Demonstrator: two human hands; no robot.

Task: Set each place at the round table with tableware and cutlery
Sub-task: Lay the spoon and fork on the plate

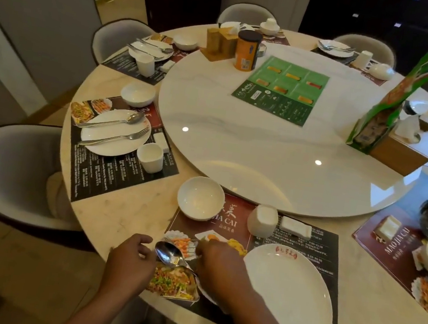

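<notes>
The right hand [219, 268] pinches the spoon [167, 253] near the worktop [121, 217] edge. The left hand [131, 259] is loosely curled beside it, holding nothing.

You see a shiny metal spoon [169, 254], a glossy white ceramic plate [290, 295], a printed paper placemat [228, 225], a polished marble surface [126, 221] and a wooden tissue box [400, 153].

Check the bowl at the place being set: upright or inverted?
Upright: the bowl shows its hollow, empty inside facing up.
</notes>
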